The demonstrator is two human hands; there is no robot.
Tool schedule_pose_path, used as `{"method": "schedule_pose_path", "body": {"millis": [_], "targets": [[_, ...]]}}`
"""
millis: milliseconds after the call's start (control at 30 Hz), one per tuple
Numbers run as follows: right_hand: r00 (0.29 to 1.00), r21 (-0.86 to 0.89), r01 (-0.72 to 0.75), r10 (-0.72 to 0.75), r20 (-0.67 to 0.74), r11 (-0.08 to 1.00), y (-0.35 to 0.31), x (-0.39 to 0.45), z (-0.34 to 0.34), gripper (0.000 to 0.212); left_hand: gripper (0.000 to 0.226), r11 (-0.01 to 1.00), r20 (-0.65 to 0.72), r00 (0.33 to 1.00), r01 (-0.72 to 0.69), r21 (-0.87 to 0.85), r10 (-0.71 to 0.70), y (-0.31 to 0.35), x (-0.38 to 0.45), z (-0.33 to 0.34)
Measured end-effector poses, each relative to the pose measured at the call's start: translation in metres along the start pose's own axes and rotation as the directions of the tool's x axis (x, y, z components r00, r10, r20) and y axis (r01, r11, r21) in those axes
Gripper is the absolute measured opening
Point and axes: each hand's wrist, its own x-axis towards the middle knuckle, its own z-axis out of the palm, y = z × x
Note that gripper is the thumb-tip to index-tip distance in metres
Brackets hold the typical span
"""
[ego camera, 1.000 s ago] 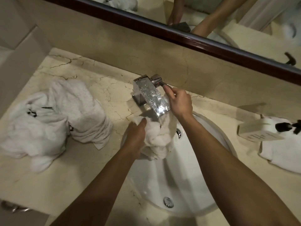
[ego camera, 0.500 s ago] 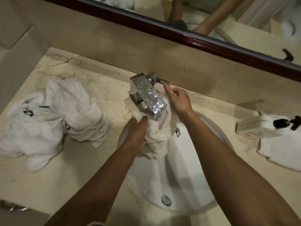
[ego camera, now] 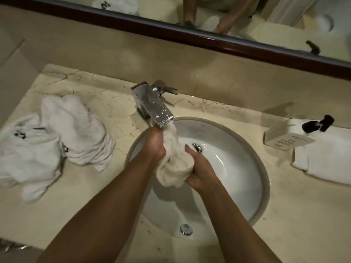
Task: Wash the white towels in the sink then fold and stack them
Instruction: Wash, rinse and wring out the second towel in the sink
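Note:
A bunched wet white towel hangs over the round white sink, just under the spout of the chrome faucet. My left hand grips its upper left side below the spout. My right hand grips its lower right bulge. A pile of crumpled white towels with dark logos lies on the marble counter to the left of the sink.
The faucet lever sticks out to the right behind the spout. A white soap dispenser with a black pump lies on a folded white towel at the right. A mirror runs along the back wall.
My right hand has left the faucet lever and come down to take hold of the towel's lower part. The towel now hangs lower into the sink.

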Motion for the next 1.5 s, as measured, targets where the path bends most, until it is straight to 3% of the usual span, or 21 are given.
{"method": "schedule_pose_path", "body": {"millis": [67, 133, 233, 333, 367, 467, 633, 767, 800, 900, 967, 1000, 1033, 1067, 1100, 1167, 1233, 1300, 1367, 1433, 1500], "targets": [[0.982, -0.074, 0.161, -0.167, -0.086, 0.984, -0.011, 0.014, 0.006, 0.041, 0.023, 0.995, -0.221, 0.971, -0.079, 0.058, 0.090, 0.011, -0.024, 0.017], [0.949, -0.263, 0.264, -0.299, -0.101, 0.928, -0.023, 0.022, 0.027, 0.035, 0.020, 0.984, -0.183, 0.968, -0.159, 0.082, 0.171, 0.013, -0.034, 0.027], [0.928, -0.487, 0.325, -0.373, -0.002, 0.810, -0.025, 0.043, 0.057, 0.014, 0.030, 0.987, -0.227, 0.961, -0.157, 0.019, 0.157, 0.010, -0.033, 0.024], [0.900, -0.620, 0.353, -0.434, 0.022, 0.700, -0.016, 0.066, 0.064, 0.035, 0.068, 0.989, -0.319, 0.940, -0.081, 0.124, 0.118, -0.013, -0.040, 0.013], [0.886, -0.632, 0.359, -0.464, -0.003, 0.687, -0.015, 0.073, 0.063, 0.032, 0.072, 0.981, -0.317, 0.940, -0.067, 0.184, 0.124, -0.018, -0.047, 0.011], [0.892, -0.597, 0.295, -0.439, -0.108, 0.746, -0.008, 0.081, 0.067, 0.019, 0.034, 0.947, -0.288, 0.938, -0.102, 0.304, 0.193, -0.019, -0.046, 0.008], [0.902, -0.676, 0.312, -0.431, -0.009, 0.667, 0.008, 0.066, 0.074, 0.028, 0.044, 0.995, -0.247, 0.969, 0.003, 0.101, 0.022, 0.005, -0.020, -0.006], [0.856, -0.704, 0.431, -0.502, 0.121, 0.564, -0.001, 0.070, 0.080, 0.021, 0.029, 0.924, -0.401, 0.878, -0.108, 0.367, 0.262, -0.005, -0.038, -0.010], [0.835, -0.674, 0.444, -0.546, 0.070, 0.591, -0.001, 0.073, 0.081, 0.014, 0.025, 0.926, -0.380, 0.887, -0.119, 0.358, 0.261, -0.009, -0.039, -0.009], [0.840, -0.568, 0.383, -0.530, -0.115, 0.729, 0.008, 0.080, 0.081, 0.029, 0.024, 0.962, -0.312, 0.928, -0.129, 0.239, 0.202, -0.006, -0.034, -0.011], [0.861, -0.640, 0.293, -0.487, -0.146, 0.710, 0.021, 0.074, 0.075, 0.021, 0.028, 0.999, -0.318, 0.948, -0.020, 0.040, 0.032, -0.023, -0.017, -0.008], [0.864, -0.686, 0.264, -0.482, -0.144, 0.678, 0.027, 0.067, 0.070, 0.024, 0.041, 0.998, -0.299, 0.953, 0.053, 0.045, -0.037, -0.019, -0.018, -0.002], [0.869, -0.712, 0.252, -0.477, -0.132, 0.655, 0.032, 0.061, 0.066, 0.028, 0.053, 0.937, -0.364, 0.931, 0.111, 0.332, 0.019, -0.023, -0.016, -0.003], [0.877, -0.722, 0.258, -0.470, -0.105, 0.642, 0.034, 0.054, 0.061, 0.031, 0.053, 0.947, -0.411, 0.911, 0.101, 0.304, 0.034, -0.021, -0.011, 0.000], [0.875, -0.722, 0.273, -0.477, -0.089, 0.636, 0.032, 0.053, 0.058, 0.031, 0.053, 0.986, -0.328, 0.942, 0.117, 0.115, -0.074, -0.026, -0.004, -0.001], [0.837, -0.750, 0.301, -0.539, -0.088, 0.589, 0.017, 0.065, 0.054, 0.030, 0.045, 0.981, -0.185, 0.982, 0.057, 0.187, -0.021, -0.018, -0.011, -0.004], [0.800, -0.719, 0.284, -0.570, -0.188, 0.635, -0.002, 0.087, 0.057, 0.026, 0.037, 0.966, -0.196, 0.979, -0.011, 0.260, 0.064, -0.014, -0.025, -0.008], [0.818, -0.661, 0.243, -0.517, -0.254, 0.710, -0.013, 0.102, 0.062, 0.021, 0.041, 0.949, -0.218, 0.964, -0.079, 0.305, 0.150, -0.024, -0.040, -0.007], [0.870, -0.658, 0.229, -0.454, -0.192, 0.717, -0.005, 0.108, 0.070, 0.020, 0.047, 0.959, -0.239, 0.961, -0.074, 0.273, 0.143, -0.024, -0.043, -0.009], [0.883, -0.711, 0.228, -0.450, -0.138, 0.665, 0.012, 0.097, 0.079, 0.013, 0.041, 0.997, -0.316, 0.948, -0.014, 0.077, 0.037, -0.009, -0.026, -0.015], [0.890, -0.731, 0.237, -0.444, -0.100, 0.640, 0.020, 0.076, 0.080, 0.021, 0.045, 0.994, -0.222, 0.969, 0.106, -0.034, -0.110, 0.003, -0.016, -0.016]]}}
